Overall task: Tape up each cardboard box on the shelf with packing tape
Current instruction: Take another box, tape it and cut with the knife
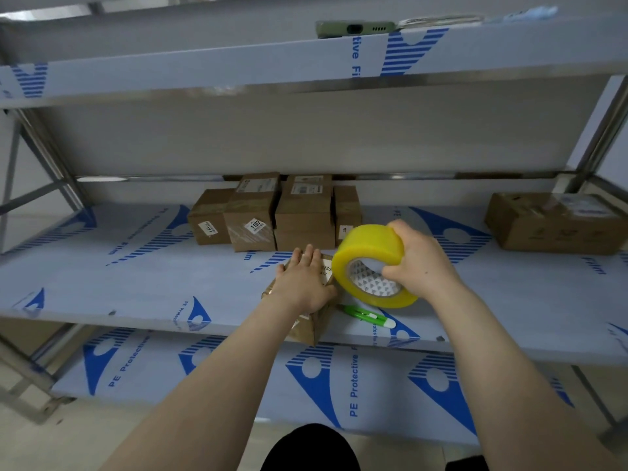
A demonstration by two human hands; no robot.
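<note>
Two hands are at the front of the shelf (136,283) in my feed: the left hand (302,280) lies flat, fingers straight, on a small box (314,329) at the edge, and the right hand (419,263) grips the tape roll (370,239) just beside it, above a green cutter (368,314). Farther back stands a cluster of boxes (268,215) and, well apart to the right, a lone box (554,222).
</note>
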